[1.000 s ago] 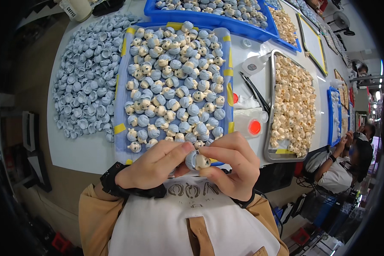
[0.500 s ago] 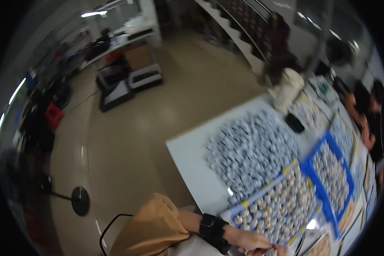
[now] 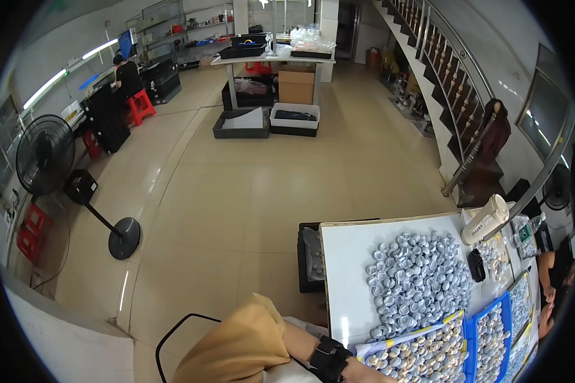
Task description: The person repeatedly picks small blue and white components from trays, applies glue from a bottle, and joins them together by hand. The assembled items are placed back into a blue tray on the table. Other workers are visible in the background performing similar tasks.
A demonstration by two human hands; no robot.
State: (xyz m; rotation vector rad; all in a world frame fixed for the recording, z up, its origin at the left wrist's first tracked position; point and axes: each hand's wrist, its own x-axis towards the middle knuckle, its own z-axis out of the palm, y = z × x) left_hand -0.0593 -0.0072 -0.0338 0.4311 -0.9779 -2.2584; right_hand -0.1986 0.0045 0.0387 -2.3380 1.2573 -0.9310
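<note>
My left forearm comes in from the lower edge, in a mustard sleeve with a black band (image 3: 329,359) at the wrist. Only the back part of my left hand (image 3: 368,374) shows; its fingers are cut off by the lower edge. Beside it lies a shallow tray (image 3: 372,348) with yellow-marked edges, filled with small round pieces, beige and grey. Behind that spreads a large heap of grey-blue, cup-shaped round pieces (image 3: 418,281) on the white tabletop (image 3: 343,268). My right hand is out of the picture.
A blue tray (image 3: 471,345) of similar pieces stands to the right. Near the table's far corner are a tall cream cup (image 3: 485,220) and a black object (image 3: 476,265). At the right edge show a co-worker's hands (image 3: 546,313). A standing fan (image 3: 45,153) is on the left.
The view has swung up and levelled, so the table sits lower and more of the room shows. The fingers at the small pieces have dropped out of the picture.
</note>
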